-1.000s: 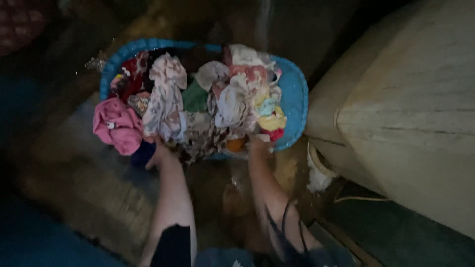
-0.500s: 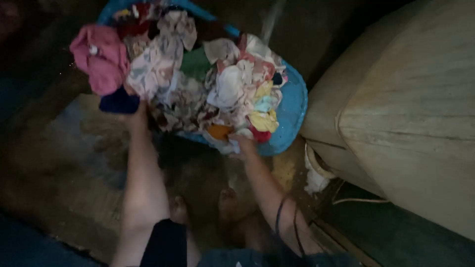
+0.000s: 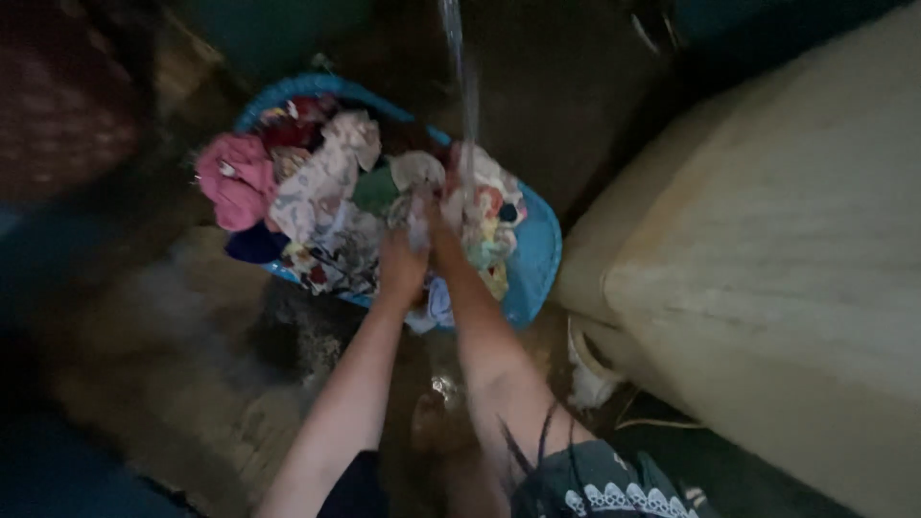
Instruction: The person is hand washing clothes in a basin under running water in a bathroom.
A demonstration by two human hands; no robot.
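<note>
Both hands, left hand and right hand, meet over the clothes in the blue basket under running water; can't tell the fingers' grip.

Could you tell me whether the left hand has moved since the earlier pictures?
Yes. The left hand has left the basin rim and joined the right hand over the clothes.
</note>
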